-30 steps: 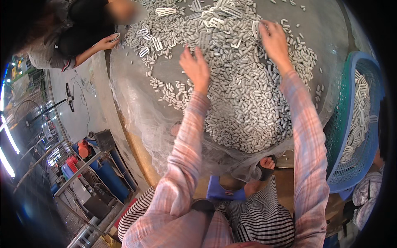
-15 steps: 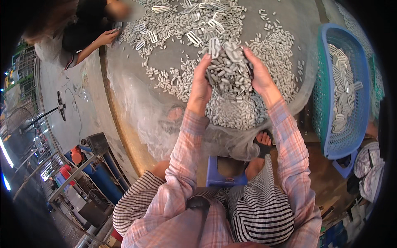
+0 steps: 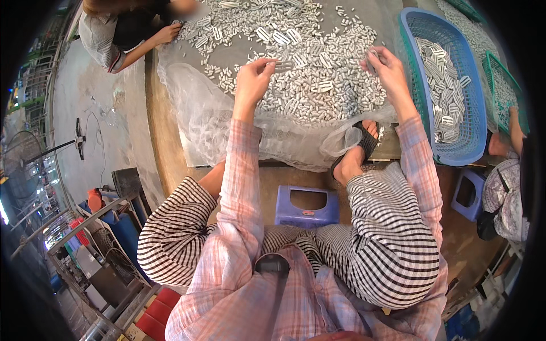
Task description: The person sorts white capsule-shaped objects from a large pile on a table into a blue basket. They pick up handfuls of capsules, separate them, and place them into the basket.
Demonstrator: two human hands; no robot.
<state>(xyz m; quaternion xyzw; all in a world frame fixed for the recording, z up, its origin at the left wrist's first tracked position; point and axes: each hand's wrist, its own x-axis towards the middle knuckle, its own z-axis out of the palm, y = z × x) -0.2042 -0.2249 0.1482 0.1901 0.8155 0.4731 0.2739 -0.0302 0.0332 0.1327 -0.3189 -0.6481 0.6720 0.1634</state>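
Small grey pellets (image 3: 338,103) lie spread over the work surface in front of me, with flat slotted metal buckles (image 3: 280,38) scattered among them. Over the left part of the pile, my left hand (image 3: 253,85) pinches one slotted buckle (image 3: 284,66) between thumb and fingers. At the right side of the pile my right hand (image 3: 391,75) is closed around a grey metal piece (image 3: 372,61). The fingers partly cover that piece, so its full shape is hidden. The two hands are well apart.
A blue plastic basket (image 3: 482,122) holding many slotted buckles stands to the right. Translucent netting (image 3: 205,122) hangs over the near edge. Another person's hand (image 3: 168,33) rests at the far left of the surface. A purple stool (image 3: 307,219) is between my legs.
My hands held a heap of pellets and buckles between them; the heap is now down on the pile. They have moved apart, with a buckle in the left and a metal piece in the right.
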